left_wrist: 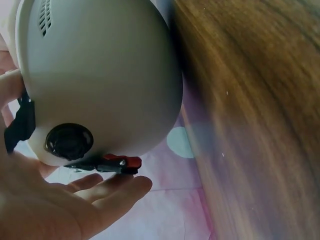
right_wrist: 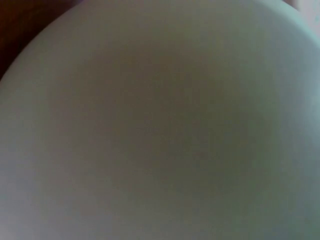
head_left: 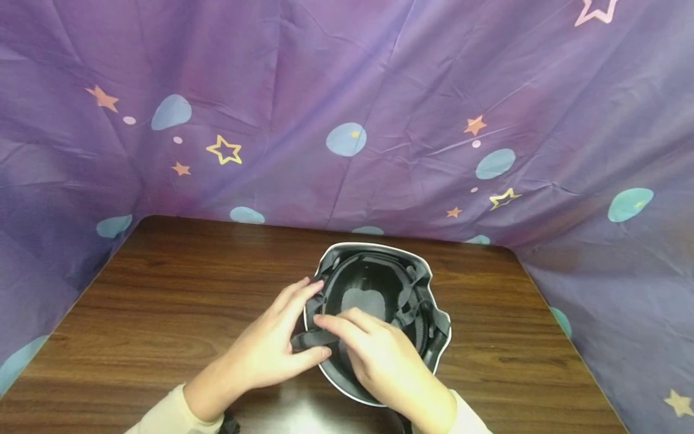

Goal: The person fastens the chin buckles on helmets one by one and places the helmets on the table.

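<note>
A helmet (head_left: 378, 246) lies upside down on the table, with a pale shell and a black lining inside. A black strap (head_left: 314, 339) crosses its left rim. My left hand (head_left: 271, 346) is at that rim, fingers extended along the outside and thumb apart from them, the strap lying between. In the left wrist view, a red-and-black buckle (left_wrist: 120, 164) sits above the left fingertips, near a round black knob (left_wrist: 69, 141) on the shell. Reaching over the helmet, my right hand (head_left: 382, 355) pinches the strap, its thumb hidden. Pale shell (right_wrist: 160, 130) fills the right wrist view.
The brown wooden table (head_left: 179, 301) extends around the helmet on both sides. Behind it hangs a purple cloth (head_left: 293, 90) with stars and blue spots, which also drapes down at left and right. Something small and black (head_left: 230, 424) shows by the left sleeve.
</note>
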A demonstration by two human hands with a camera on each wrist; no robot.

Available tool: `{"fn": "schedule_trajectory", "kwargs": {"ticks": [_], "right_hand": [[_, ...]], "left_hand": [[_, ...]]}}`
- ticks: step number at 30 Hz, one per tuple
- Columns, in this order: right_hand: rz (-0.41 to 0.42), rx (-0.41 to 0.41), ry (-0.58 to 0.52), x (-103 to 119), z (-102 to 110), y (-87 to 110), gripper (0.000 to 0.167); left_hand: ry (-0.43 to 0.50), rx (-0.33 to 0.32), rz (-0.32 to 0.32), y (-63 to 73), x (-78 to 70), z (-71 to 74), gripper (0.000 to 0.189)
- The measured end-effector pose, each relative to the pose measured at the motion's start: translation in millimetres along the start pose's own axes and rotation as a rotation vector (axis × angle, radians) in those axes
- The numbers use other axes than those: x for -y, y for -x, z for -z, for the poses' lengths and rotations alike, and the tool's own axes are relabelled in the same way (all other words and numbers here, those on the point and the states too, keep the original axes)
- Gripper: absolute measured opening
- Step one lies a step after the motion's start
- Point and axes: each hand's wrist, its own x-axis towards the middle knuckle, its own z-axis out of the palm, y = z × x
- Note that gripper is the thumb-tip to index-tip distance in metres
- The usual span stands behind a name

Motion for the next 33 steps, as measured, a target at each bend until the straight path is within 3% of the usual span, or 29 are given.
{"fn": "schedule_trajectory", "kwargs": {"ticks": [6,11,17,22,25,29,33], "right_hand": [[0.015,-0.047,-0.021,0,-1,-0.4,0.048],[-0.022,-0.128,-0.048,-1,2,-0.8,0.043],[0.003,-0.169,-0.046,-5,3,-1.6,0.043],[0.115,-0.135,-0.047,-8,1,-1.5,0.048],[0.182,-0.087,-0.055,-9,-1,-1.4,0.047],[0.198,0.015,-0.125,-8,0,0.6,0.041],[0.162,0.087,-0.169,-6,4,3.2,0.041]], "left_hand": [[0.025,0.071,-0.026,0.5,1.2,4.4,0.096],[0.112,0.162,-0.019,1.4,4.7,10.9,0.079],[0.189,0.152,0.031,2.2,7.3,9.0,0.065],[0.216,0.127,0.053,1.2,11.3,4.3,0.062],[0.236,0.101,0.032,-0.8,14.0,2.9,0.058],[0.224,0.078,0.002,-3.4,15.3,2.7,0.057],[0.198,0.077,-0.003,-5.9,17.0,1.8,0.059]]}}
